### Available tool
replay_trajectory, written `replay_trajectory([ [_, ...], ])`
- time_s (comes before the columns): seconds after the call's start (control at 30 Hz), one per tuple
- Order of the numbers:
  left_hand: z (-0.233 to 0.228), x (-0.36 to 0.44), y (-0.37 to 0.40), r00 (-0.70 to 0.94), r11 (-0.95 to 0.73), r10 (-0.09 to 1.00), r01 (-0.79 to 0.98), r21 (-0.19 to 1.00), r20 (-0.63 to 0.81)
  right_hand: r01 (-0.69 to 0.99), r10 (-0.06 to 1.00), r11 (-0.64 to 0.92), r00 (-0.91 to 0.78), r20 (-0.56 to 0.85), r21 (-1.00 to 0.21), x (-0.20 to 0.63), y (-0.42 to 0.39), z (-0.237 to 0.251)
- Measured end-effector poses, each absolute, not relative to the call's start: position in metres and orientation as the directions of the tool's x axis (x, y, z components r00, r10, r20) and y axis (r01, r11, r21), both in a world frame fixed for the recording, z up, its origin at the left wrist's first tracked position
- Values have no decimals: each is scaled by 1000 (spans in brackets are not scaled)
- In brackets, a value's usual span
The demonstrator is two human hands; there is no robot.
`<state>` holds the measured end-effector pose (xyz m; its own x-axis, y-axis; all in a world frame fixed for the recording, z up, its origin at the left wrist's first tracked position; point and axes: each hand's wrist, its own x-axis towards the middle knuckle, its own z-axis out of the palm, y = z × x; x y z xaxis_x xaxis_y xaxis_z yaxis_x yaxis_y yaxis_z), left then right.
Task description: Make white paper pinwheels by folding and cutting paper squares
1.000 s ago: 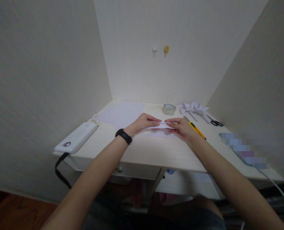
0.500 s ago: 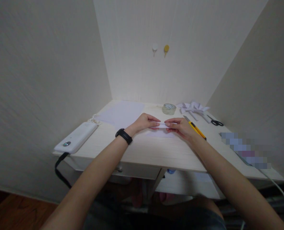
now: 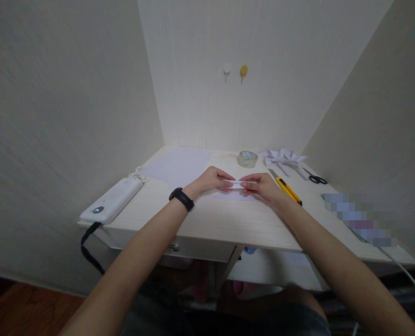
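Between my two hands is a small piece of white paper [image 3: 238, 185], its upper edge folded or rolled into a narrow strip. My left hand [image 3: 216, 178] pinches its left end with thumb and fingers; a black watch is on that wrist. My right hand [image 3: 259, 185] pinches the right end the same way. The paper's lower part [image 3: 233, 195] hangs or lies toward me, close to the tabletop. Fingers cover both ends of the strip. A yellow utility knife [image 3: 288, 190] with its blade out lies just right of my right hand.
Several white sheets [image 3: 183, 163] lie at the back left. A tape roll [image 3: 247, 159], folded paper pieces [image 3: 284, 156] and black scissors [image 3: 315, 177] lie along the back right. A white device [image 3: 113, 200] rests at the left edge. A blurred-out object [image 3: 357, 219] lies at the right.
Both hands stay in nearly the same place on the paper, with only slight finger shifts. The view has moved a touch; nothing else differs.
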<state>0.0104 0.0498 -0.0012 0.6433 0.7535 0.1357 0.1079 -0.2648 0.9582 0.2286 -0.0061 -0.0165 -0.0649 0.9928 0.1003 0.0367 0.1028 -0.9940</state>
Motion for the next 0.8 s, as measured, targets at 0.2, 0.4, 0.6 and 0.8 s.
replay_trajectory([
  [0.2,-2,12,51,617,-257,775,102,961,142,28,990,107,-96,104,-994,228,-6,-13],
  [0.4,-3,12,53,627,-266,766,108,958,142,-14,989,107,-104,108,-994,230,-6,-13],
  [0.6,2,10,50,639,-250,758,100,963,130,-15,983,91,-160,92,-996,235,-10,-9],
  [0.8,10,8,45,634,-252,762,105,962,131,-60,980,61,-184,71,-996,235,-10,-6],
])
